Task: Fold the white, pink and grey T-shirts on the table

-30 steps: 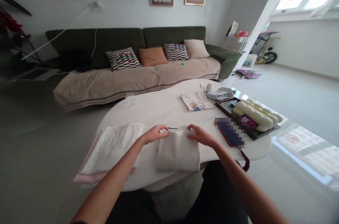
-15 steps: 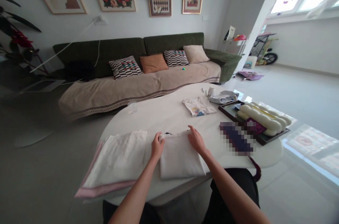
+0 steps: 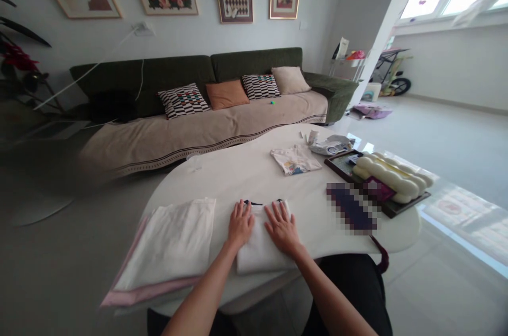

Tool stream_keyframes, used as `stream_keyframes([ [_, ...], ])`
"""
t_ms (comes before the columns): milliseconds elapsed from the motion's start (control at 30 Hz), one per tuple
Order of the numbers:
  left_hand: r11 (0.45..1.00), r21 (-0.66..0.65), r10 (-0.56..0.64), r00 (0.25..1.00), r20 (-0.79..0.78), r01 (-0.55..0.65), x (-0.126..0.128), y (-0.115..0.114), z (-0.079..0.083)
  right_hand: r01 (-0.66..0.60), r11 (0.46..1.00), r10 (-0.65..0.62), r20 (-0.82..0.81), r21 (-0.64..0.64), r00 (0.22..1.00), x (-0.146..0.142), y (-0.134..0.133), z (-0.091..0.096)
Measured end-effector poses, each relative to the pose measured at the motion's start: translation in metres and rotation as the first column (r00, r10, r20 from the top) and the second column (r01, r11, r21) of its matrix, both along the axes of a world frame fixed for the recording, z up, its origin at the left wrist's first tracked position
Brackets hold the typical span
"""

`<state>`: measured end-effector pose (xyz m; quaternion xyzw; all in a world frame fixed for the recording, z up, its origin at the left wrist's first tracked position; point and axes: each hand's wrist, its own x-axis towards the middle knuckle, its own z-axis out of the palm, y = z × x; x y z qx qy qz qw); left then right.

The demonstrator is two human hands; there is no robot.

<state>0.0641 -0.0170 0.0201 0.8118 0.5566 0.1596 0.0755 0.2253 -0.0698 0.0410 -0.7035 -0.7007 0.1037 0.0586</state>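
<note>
A folded white garment (image 3: 257,251) with a dark edge showing at its far side lies on the white table (image 3: 222,174) in front of me. My left hand (image 3: 240,224) rests flat on its far left part, fingers stretched out. On its far right part lies my right hand (image 3: 282,227), palm down with the fingers spread. To the left is a stack of folded cloth, a white piece (image 3: 170,243) on top of a pink one (image 3: 153,291). Farther back sits a folded printed shirt (image 3: 296,160).
A dark tray (image 3: 391,212) at the right holds a cream puffy object (image 3: 391,174). Near it are a crumpled plastic bag (image 3: 335,144) and a blurred-out dark object (image 3: 353,209) with a strap. Behind the table stands a green sofa (image 3: 166,74) with several cushions.
Both hands have gone from pinching the garment's far edge to lying flat on top of it. The view has shifted slightly.
</note>
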Motion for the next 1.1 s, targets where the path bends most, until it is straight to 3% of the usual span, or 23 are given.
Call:
stream_keyframes([
  [133,1.0,0.005,-0.002,1.0,0.014,0.002,-0.008,-0.022,0.008,-0.035,0.999,0.035,-0.022,-0.011,0.999,-0.002,-0.019,0.001],
  [333,0.997,-0.065,-0.024,0.975,0.221,0.04,-0.04,-0.059,0.008,-0.109,0.993,0.113,-0.14,0.034,0.984,0.006,-0.057,-0.007],
  [500,0.975,-0.198,0.135,0.973,0.185,-0.097,-0.042,-0.053,0.021,0.087,0.996,-0.079,-0.218,0.027,0.973,0.031,-0.026,0.007],
  [600,0.941,-0.323,0.17,0.967,0.189,-0.102,-0.038,-0.045,0.03,0.06,0.998,-0.055,-0.239,0.012,0.969,0.04,-0.007,0.012],
  [733,0.892,-0.45,0.103,0.96,0.261,0.027,-0.041,-0.03,0.044,-0.018,1.0,0.021,-0.286,0.012,0.958,0.048,0.006,0.021],
  [800,0.89,-0.447,0.057,0.947,0.315,0.095,-0.045,-0.019,0.059,-0.057,0.998,0.066,-0.318,0.038,0.946,0.054,0.012,0.035],
  [867,0.903,-0.398,0.011,0.92,0.391,0.159,-0.049,-0.008,0.084,-0.082,0.992,0.113,-0.358,0.1,0.927,0.061,0.02,0.056],
  [1033,0.97,-0.085,-0.148,0.834,0.531,0.227,-0.053,0.001,0.164,-0.049,0.941,0.202,-0.441,0.335,0.875,0.068,0.027,0.119],
  [1100,0.978,0.002,-0.179,0.834,0.522,0.209,-0.052,-0.007,0.178,-0.036,0.909,0.239,-0.447,0.415,0.862,0.065,0.019,0.129],
])
